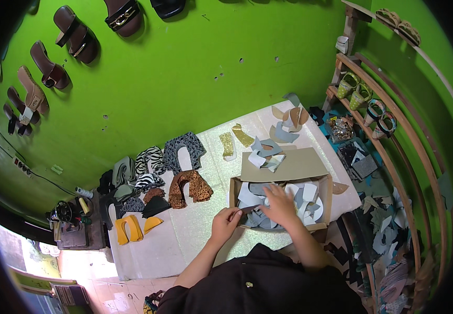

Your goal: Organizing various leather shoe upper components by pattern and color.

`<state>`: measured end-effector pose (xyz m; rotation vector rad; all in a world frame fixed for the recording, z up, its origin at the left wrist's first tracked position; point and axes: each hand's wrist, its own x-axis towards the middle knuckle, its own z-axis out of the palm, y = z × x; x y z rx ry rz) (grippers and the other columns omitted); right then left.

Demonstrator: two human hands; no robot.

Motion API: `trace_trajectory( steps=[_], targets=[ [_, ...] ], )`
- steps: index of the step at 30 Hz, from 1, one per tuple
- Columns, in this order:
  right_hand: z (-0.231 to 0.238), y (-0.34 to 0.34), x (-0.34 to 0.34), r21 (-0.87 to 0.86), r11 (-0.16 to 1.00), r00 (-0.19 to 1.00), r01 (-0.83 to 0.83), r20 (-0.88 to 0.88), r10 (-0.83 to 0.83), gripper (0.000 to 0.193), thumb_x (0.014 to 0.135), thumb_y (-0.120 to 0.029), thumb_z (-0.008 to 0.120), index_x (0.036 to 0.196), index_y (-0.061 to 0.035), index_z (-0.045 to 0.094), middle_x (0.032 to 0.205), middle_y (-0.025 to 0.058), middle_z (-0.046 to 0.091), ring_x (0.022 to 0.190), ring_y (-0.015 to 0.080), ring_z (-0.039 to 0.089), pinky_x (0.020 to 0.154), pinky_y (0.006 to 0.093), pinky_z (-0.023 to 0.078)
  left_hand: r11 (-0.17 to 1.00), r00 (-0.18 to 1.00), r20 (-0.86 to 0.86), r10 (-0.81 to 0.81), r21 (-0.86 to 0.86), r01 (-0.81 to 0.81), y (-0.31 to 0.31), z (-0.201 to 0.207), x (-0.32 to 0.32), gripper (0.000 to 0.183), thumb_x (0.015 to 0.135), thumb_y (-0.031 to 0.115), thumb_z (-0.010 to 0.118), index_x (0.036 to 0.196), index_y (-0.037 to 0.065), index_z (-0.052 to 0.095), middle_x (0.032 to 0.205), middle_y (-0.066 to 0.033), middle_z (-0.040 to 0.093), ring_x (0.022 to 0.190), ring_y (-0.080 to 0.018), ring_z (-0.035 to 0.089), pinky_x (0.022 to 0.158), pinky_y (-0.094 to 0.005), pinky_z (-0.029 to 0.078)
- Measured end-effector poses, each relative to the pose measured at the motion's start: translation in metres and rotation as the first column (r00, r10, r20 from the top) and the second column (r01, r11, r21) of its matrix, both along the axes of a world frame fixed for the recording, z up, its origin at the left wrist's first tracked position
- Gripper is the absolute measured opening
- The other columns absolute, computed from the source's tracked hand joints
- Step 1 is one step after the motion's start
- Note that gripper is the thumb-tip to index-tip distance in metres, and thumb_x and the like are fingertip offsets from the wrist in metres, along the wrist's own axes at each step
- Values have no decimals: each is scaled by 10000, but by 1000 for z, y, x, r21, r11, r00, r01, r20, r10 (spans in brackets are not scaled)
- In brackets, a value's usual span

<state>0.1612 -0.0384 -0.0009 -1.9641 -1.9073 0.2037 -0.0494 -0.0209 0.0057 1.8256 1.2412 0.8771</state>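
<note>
**Hands at the box of cut pieces**

Head view: left hand (225,219) pinches a small dark cut piece (247,209) at the near-left rim of the cardboard box (327,194), fingers closed on it. Right hand (280,205) lies palm-down, fingers spread, open on the grey and white cut pieces (299,196) inside the box. Both forearms enter from the lower edge, elbows bent, the right wrist crossing the box's near rim.

Risk, my read: the box sits near the surface (195,230) edge, and the right forearm leaning on its rim could tip it. The pinch is thin, so the piece could slip.

Animal-print pieces (190,186) lie well left, untouched.
</note>
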Motion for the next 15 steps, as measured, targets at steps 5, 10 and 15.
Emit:
trace_trajectory(
  steps=[5, 10, 15],
  targets=[
    [-31, 30, -19, -461, 887, 997, -25, 56, 57, 446, 759, -285, 636, 1166, -116, 570, 1183, 116, 558, 1095, 274, 534, 905, 463, 362, 999, 996, -88, 24, 28, -22, -5, 3, 3, 171, 828, 207, 645, 877, 46, 673, 623, -92, 523, 549, -201, 502, 515, -311, 391],
    [-18, 9, -7, -517, 826, 964, -224, 5, 264, 219, 732, -103, 540, 909, -119, 669, 1124, 106, 590, 972, 248, 600, 875, 483, 305, 995, 988, -138, 63, 89, -51, -4, 4, -2, 144, 805, 188, 657, 836, 50, 683, 620, -95, 530, 579, -238, 515, 550, -345, 403],
    [-10, -14, 27, -431, 896, 983, -106, 93, 161, 163, 679, -95, 582, 811, -123, 674, 829, 90, 660, 881, 260, 615, 873, 497, 292, 977, 982, -171, 79, 211, -42, 0, 0, -4, 114, 777, 171, 670, 791, 60, 692, 608, -94, 525, 610, -263, 517, 581, -375, 398]
  ],
)
